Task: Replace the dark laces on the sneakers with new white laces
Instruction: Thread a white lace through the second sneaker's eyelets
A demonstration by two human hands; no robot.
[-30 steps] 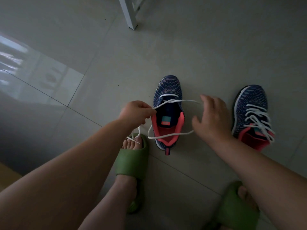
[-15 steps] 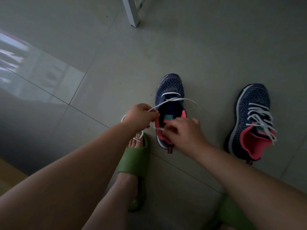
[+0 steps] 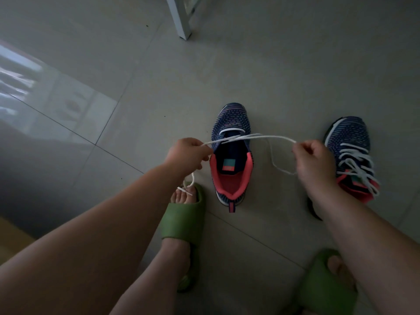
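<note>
Sneaker (image 3: 230, 155) on the tiled floor (image 3: 284, 71), a white lace (image 3: 261, 138) stretched across it between two hands.

Head view: the left hand (image 3: 187, 155) pinches one end of the lace just left of the sneaker, the loose tail dangling over a green slide sandal (image 3: 183, 218). The right hand (image 3: 314, 163) grips the other end to the sneaker's right, slack looping beneath it. The lace passes through the front eyelets. A second sneaker (image 3: 350, 155), already laced white, stands further right, behind the right wrist. A white furniture leg (image 3: 180, 19) rises beyond.
</note>
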